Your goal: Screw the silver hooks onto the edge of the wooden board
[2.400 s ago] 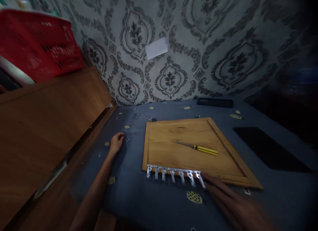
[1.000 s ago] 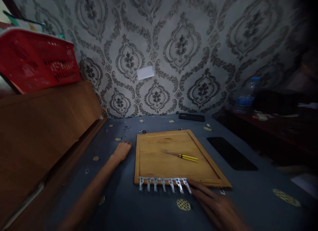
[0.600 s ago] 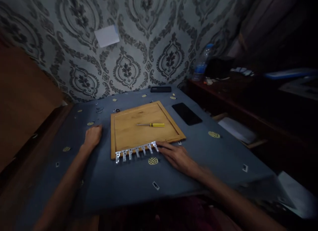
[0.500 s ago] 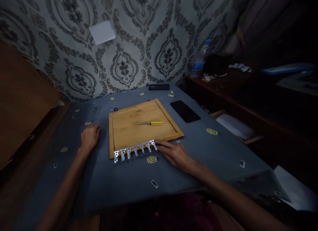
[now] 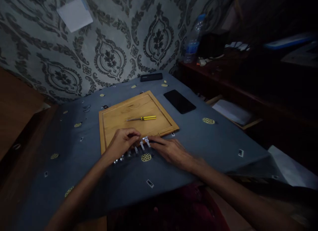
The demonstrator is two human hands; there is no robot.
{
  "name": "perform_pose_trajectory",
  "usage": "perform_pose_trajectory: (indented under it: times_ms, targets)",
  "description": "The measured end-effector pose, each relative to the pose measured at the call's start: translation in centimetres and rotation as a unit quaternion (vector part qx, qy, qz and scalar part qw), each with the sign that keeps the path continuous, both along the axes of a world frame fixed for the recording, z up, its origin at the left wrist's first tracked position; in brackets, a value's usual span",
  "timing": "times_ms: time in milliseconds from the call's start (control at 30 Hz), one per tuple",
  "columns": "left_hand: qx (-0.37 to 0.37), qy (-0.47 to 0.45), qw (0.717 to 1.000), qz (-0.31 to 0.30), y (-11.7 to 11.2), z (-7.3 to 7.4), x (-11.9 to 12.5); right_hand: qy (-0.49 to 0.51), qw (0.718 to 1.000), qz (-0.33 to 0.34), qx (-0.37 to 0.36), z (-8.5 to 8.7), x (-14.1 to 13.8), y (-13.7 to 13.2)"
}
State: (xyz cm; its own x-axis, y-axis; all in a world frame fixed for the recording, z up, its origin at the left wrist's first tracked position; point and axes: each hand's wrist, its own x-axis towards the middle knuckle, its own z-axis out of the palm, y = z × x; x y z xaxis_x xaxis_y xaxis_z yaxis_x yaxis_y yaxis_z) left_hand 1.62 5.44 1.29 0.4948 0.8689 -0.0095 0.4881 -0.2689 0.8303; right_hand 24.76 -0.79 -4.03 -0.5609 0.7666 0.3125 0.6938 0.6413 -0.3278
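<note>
A wooden board (image 5: 129,108) with a raised frame lies on the table. On it rests a screwdriver (image 5: 141,118) with a yellow-and-black handle. Along the board's near edge runs a silver metal hook rail (image 5: 146,141) with several hooks hanging off it. My right hand (image 5: 171,153) grips the right end of the rail with its fingertips. My left hand (image 5: 123,143) reaches over the rail's middle, thumb and fingers pinched together; what is between them, if anything, is too small to make out. This hand hides part of the rail.
A black phone (image 5: 179,101) lies right of the board, and a dark phone-like object (image 5: 151,77) lies by the wall. Small metal pieces (image 5: 86,108) are at the back left. A water bottle (image 5: 192,42) stands on the side desk (image 5: 196,70). The table's cloth (image 5: 184,161) hangs over its near edge.
My left hand has come from the cloth left of the board to the rail, fingers now pinched. My right hand stays at the rail's right end. The head view has shifted.
</note>
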Motion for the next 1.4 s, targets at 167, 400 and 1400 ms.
perform_pose_trajectory:
  times_ms: [167,400,1400]
  targets:
    - [-0.064,0.017,0.995,-0.071,1.0,-0.7,1.4,-0.007,1.0,0.008,0.005,-0.1,0.0,0.1]
    - [-0.076,0.056,0.99,-0.105,1.9,-0.3,2.1,-0.007,1.0,0.019,-0.008,0.2,0.3,-0.1]
    - [-0.143,0.092,0.979,-0.115,2.1,1.4,3.2,-0.031,0.999,0.022,-0.031,1.2,0.4,-0.1]
